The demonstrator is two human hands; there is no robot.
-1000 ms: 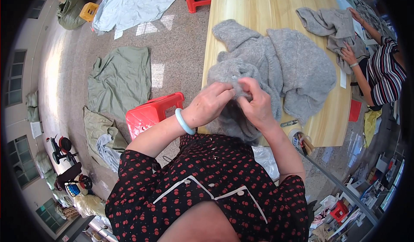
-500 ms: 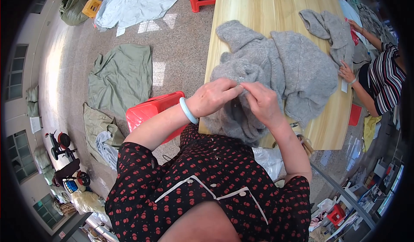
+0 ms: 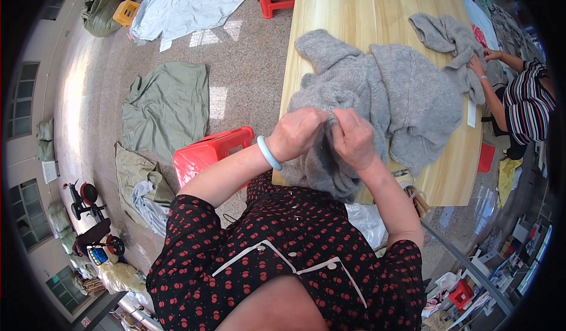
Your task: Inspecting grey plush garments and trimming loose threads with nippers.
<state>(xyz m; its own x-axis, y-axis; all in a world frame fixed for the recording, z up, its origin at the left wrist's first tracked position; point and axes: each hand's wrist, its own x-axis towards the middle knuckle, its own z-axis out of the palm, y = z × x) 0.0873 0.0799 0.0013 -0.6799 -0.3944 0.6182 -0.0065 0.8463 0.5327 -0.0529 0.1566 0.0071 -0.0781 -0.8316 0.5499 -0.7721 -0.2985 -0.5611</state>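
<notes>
A grey fuzzy knit sweater (image 3: 415, 92) lies bunched on the near end of the wooden table, its lower folds hanging over the front edge. My left hand (image 3: 299, 133), a pale bangle at its wrist, is closed in a pinch on the knit. Close beside it, my right hand (image 3: 354, 139) pinches the same fabric, leaving only a small gap between the two. The fingertips hide the exact bit of knit they grip. Another grey knit piece (image 3: 448, 36) lies at the table's right edge, held by a co-worker's hands (image 3: 479, 66).
The wooden table (image 3: 336, 7) stretches away from me. A red plastic stool (image 3: 197, 160) stands at its left, and a second red stool (image 3: 276, 1) farther off. Green cloth (image 3: 168, 104) and a pale sheet (image 3: 188, 7) cover parts of the floor. Small tools (image 3: 415, 195) lie by my right forearm.
My hands have drawn slightly apart, the left turning more into a fist, with the knit between them. At the right, the co-worker's hands have come together on the other grey piece and shifted it.
</notes>
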